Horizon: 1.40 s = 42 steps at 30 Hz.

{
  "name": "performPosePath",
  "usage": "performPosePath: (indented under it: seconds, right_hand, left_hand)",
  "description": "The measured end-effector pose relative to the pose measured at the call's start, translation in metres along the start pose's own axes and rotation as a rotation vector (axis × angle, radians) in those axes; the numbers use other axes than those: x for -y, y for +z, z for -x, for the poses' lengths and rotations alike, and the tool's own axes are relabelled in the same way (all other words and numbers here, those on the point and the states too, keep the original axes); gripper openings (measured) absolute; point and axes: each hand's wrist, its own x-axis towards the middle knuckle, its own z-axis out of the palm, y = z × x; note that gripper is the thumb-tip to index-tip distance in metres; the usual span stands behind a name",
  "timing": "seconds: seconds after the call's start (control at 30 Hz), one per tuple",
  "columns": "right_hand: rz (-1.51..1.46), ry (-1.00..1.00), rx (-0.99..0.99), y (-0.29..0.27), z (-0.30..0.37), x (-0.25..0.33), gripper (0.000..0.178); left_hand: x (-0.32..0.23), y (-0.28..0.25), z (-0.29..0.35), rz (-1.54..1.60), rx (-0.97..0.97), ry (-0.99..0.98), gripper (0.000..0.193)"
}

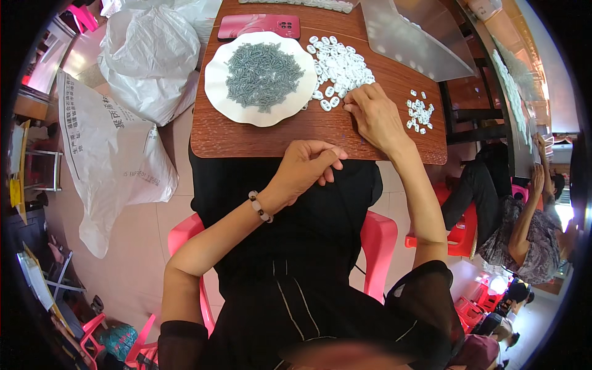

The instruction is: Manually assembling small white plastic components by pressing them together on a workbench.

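My right hand (375,117) rests at the near right edge of a pile of small white oval pieces with two holes (339,65). Its fingers are bent down and drawn together, and their tips hide whatever is between them. Just off the table's front edge, above my lap, my left hand (305,165) is closed, thumb against the curled fingers; what it holds, if anything, does not show. Left of the pile stands a white plate with a wavy rim (216,92), heaped with short grey-green translucent tubes (262,74). A smaller group of white pieces (420,114) lies right of my right hand.
A pink phone (259,26) lies behind the plate on the brown wooden table (246,142). A translucent plastic bin (413,43) stands at the back right. Large white sacks (148,61) fill the floor at left. A person (524,240) sits at the right.
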Motion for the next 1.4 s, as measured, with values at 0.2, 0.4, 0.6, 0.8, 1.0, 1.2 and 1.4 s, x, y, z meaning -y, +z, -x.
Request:
performPosePath:
  seconds: [0.2,0.4,0.6,0.8,1.0,1.2,1.4]
  right_hand:
    - [0.084,-0.017,-0.073,0.008,0.000,-0.002,0.007]
    - [-0.104,0.065,-0.181,0.009,-0.002,-0.004,0.007]
    - [-0.814,0.452,-0.014,-0.015,0.009,0.018,0.021]
    - [-1.055,0.469,0.063,-0.023,0.018,0.043,0.018]
    - [-0.994,0.377,0.059,-0.013,0.028,0.050,0.016]
    - [-0.938,0.413,0.081,-0.009,0.032,0.052,0.015]
    - [-1.094,0.465,0.003,-0.008,0.039,0.057,0.011]
  left_hand:
    - [-0.001,0.000,0.000,0.004,-0.003,-0.008,0.022]
    - [-0.004,0.002,0.002,0.029,-0.004,-0.008,0.020]
    - [-0.010,0.005,0.003,-0.106,-0.141,0.186,0.020]
    - [-0.017,0.000,0.001,-0.108,-0.185,0.220,0.023]
    - [-0.014,0.002,0.000,-0.155,-0.185,0.220,0.024]
    - [-0.012,0.000,0.000,-0.132,-0.198,0.206,0.023]
    - [-0.013,-0.001,-0.002,-0.112,-0.225,0.158,0.021]
